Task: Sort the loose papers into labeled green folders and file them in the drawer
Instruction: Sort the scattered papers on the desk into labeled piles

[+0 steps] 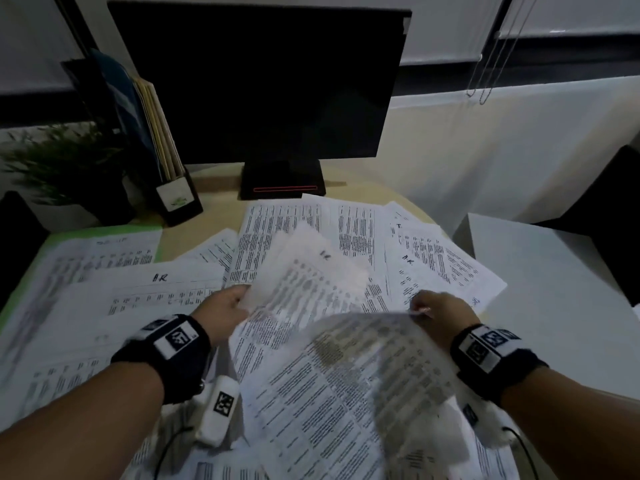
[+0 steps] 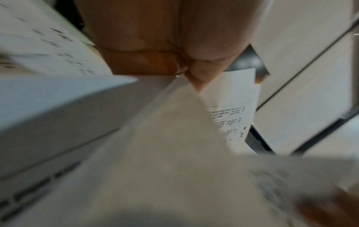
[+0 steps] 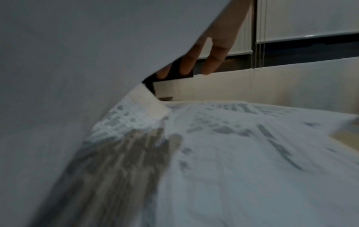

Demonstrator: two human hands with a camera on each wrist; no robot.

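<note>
Sorting was under way: the left hand (image 1: 225, 308) pinched one lifted sheet (image 1: 304, 271), the right hand (image 1: 440, 311) pinched another sheet (image 1: 363, 344) above the loose papers (image 1: 346, 226) covering the tabletop (image 1: 221, 199). Next, presumably, each goes to the green folder (image 1: 65, 235) at the left edge.

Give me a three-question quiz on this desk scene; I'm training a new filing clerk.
1. True or false: the left hand pinches a sheet.
2. Where does the green folder lie: A) at the desk's left, under papers; B) in the file holder; C) on the monitor stand?
3. Fill in: the right hand lifts a curling ____ by its edge.

Key: 1 true; 2 A; 3 paper.
</note>
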